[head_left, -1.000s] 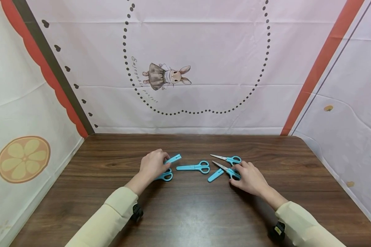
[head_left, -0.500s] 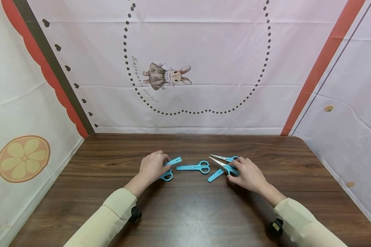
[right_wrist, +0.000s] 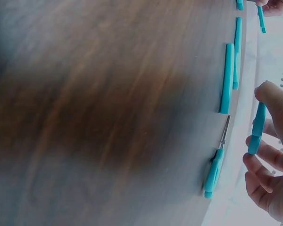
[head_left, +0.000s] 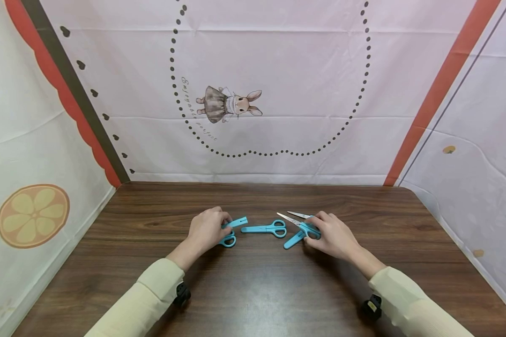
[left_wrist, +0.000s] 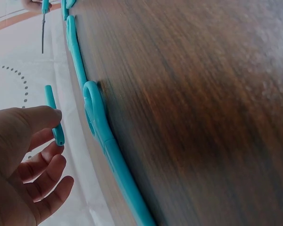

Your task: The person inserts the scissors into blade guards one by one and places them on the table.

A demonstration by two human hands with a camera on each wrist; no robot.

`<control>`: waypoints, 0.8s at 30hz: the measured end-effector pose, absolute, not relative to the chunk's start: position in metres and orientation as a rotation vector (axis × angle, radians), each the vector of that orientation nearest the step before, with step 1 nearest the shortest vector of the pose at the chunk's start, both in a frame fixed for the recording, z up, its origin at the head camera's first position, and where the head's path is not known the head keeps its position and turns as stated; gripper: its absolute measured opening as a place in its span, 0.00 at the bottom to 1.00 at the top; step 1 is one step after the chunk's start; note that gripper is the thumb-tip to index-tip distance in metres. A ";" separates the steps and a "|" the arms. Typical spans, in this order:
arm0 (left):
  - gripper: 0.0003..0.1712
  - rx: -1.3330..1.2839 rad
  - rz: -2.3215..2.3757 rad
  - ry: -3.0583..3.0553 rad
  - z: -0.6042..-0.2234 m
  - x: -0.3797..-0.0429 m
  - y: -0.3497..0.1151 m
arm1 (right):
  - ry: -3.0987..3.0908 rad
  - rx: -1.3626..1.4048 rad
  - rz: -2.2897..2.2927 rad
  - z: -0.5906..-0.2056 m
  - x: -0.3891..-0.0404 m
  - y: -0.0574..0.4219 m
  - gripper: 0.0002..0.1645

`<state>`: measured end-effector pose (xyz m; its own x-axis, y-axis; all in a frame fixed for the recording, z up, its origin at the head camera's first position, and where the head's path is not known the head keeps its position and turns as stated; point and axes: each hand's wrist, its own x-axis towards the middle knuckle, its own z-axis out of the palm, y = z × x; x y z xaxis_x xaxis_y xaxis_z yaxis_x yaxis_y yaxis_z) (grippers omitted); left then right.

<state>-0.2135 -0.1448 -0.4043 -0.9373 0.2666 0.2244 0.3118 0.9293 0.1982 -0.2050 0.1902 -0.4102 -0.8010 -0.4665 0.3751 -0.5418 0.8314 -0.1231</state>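
Note:
My left hand [head_left: 208, 228] pinches a light-blue scissors sheath [head_left: 237, 222] between thumb and fingers, its slotted end to the right. Below that hand lies a sheathed pair of scissors [left_wrist: 115, 160] on the table, partly hidden in the head view. Another sheathed pair [head_left: 257, 229] rests in the middle. My right hand [head_left: 333, 236] holds bare-bladed blue scissors [head_left: 307, 228] by the handles, raised off the table, blades pointing left and away. Beneath them lies a loose sheath [head_left: 294, 239]. A second bare-bladed pair [right_wrist: 214, 172] lies behind, its handles hidden by the right hand in the head view.
The brown wooden table [head_left: 253, 285] spans the lower view. Printed cloth [head_left: 303, 93] hangs along its back edge and both sides. A dark wrist device [head_left: 182, 295] is strapped at the left cuff, with another [head_left: 372, 306] at the right.
My right hand has moved left with the scissors, so their blade tips sit nearer the middle pair. My left hand has barely shifted, still pinching the sheath.

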 end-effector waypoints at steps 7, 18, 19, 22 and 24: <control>0.07 -0.438 -0.327 -2.898 -0.404 -0.212 -0.145 | -2.657 0.821 0.338 -0.406 -0.206 0.183 0.21; 0.08 -0.468 -0.316 -2.887 -0.401 -0.209 -0.147 | -2.653 0.913 0.370 -0.401 -0.210 0.174 0.22; 0.08 -0.474 -0.318 -2.883 -0.401 -0.209 -0.147 | -2.654 0.921 0.366 -0.401 -0.210 0.173 0.22; 0.08 -0.488 -0.318 -2.871 -0.401 -0.209 -0.148 | -2.655 0.941 0.371 -0.400 -0.211 0.170 0.21; 0.08 -0.494 -0.313 -2.866 -0.402 -0.209 -0.148 | -2.660 0.952 0.376 -0.399 -0.212 0.169 0.21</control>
<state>-0.2087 -0.1483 -0.4016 -0.9202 0.3043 0.2461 0.3502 0.9210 0.1708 -0.2116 0.1687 -0.3987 -0.7393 -0.5727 0.3543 -0.6484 0.7474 -0.1448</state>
